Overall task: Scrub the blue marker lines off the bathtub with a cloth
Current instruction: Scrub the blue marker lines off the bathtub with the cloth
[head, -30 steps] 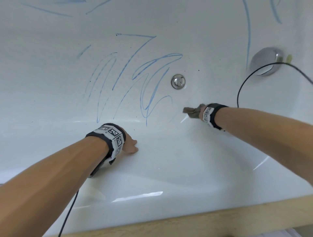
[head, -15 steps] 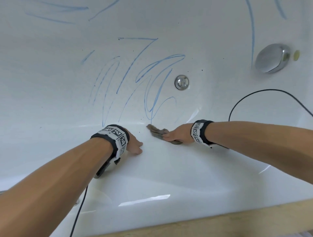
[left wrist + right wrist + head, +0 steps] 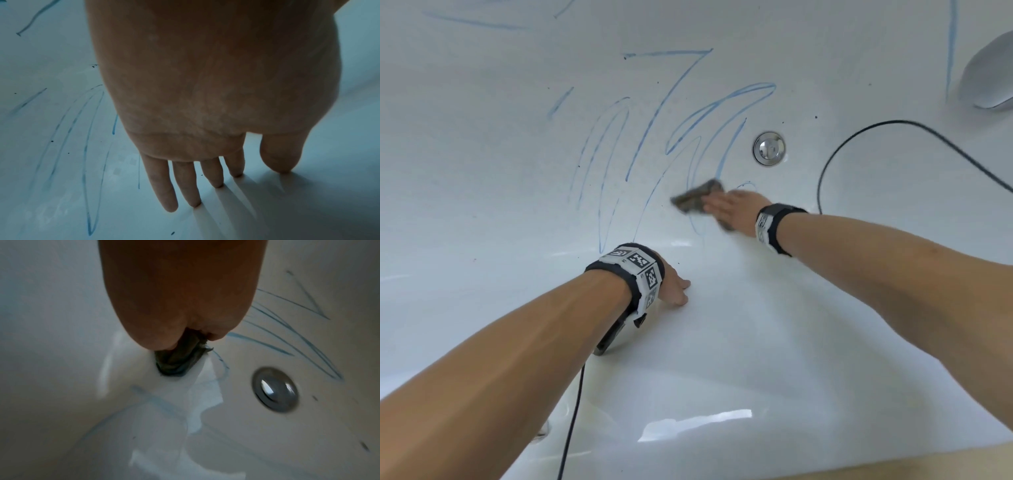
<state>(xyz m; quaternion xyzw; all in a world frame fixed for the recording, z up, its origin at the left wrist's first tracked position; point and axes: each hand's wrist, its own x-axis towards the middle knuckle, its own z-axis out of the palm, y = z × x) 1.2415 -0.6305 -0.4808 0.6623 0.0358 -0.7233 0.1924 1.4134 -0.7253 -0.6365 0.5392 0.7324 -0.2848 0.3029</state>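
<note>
The white bathtub [image 3: 756,342] carries several blue marker lines [image 3: 688,137] on its far inner wall. My right hand [image 3: 726,205] grips a bunched dark grey-brown cloth [image 3: 693,198] and presses it against the lower right loops of the scribble, just left of and below the chrome button [image 3: 768,148]. In the right wrist view the cloth [image 3: 179,360] sticks out from under the palm onto a blue line [image 3: 287,331]. My left hand [image 3: 674,287] rests flat on the tub, its fingers [image 3: 164,186] straight, right of the blue lines [image 3: 88,178].
A chrome overflow cover [image 3: 989,75] sits at the far right, beside another long blue stroke [image 3: 950,44]. A black cable [image 3: 859,137] loops from my right wrist across the tub wall; another cable [image 3: 571,428] hangs from my left wrist. A wooden edge [image 3: 893,469] borders the tub's near rim.
My right hand swept the cloth left and down toward the left hand, then up and right onto the lower loops of the scribble. The left hand stayed planted.
</note>
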